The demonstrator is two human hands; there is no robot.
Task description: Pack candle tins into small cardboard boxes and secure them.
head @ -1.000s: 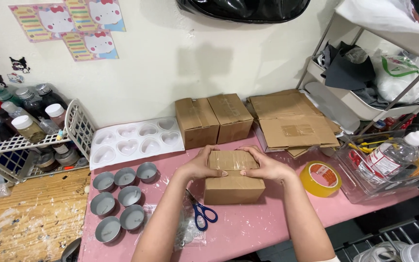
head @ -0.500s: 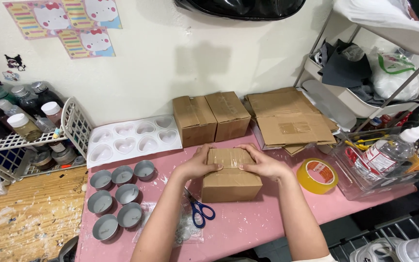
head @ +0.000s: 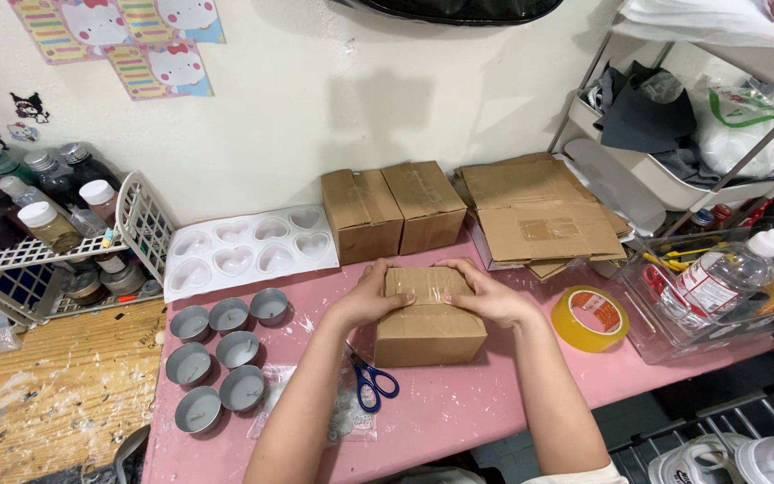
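While both hands press flat and open on its taped top, left hand (head: pixel 371 300) and right hand (head: pixel 487 296), the small cardboard box (head: pixel 429 324) sits mid pink table (head: pixel 459 412). It looks light and stiff, best held by its sides.

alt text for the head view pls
Both hands, left hand and right hand, press on the taped top of a small cardboard box on a pink table. Scissors and grey tins lie left, a tape roll right.
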